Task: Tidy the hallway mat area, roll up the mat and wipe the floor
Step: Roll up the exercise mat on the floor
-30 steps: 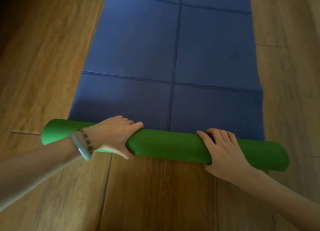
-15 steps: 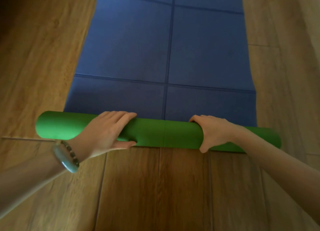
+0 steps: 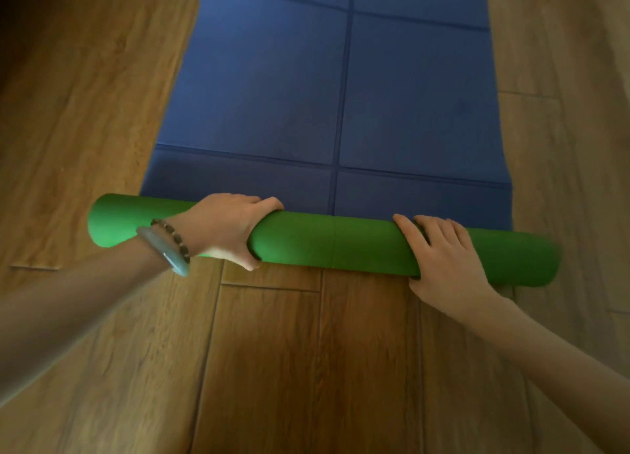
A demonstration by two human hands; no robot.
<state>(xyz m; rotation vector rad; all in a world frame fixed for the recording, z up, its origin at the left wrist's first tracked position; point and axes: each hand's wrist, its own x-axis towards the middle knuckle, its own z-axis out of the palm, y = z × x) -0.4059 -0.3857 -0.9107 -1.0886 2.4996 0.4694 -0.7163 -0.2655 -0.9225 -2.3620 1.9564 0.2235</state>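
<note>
Both forearms bare, no sleeves in view. Left hand (image 3: 225, 230): two bracelets at the wrist. One is a smooth pale grey-green bangle (image 3: 163, 250), thick and glossy; the other is a string of small dark and light beads (image 3: 174, 233), just hand-side of the bangle and touching it. Right hand (image 3: 446, 259): no rings, no band at the wrist. Nails look dark; can't tell more.

Matt foam mat (image 3: 341, 89), blue face creased, green underside smooth; wood-grain plank floor (image 3: 272, 368), faint sheen; glossy bangle (image 3: 163, 252) at 9 o'clock.
</note>
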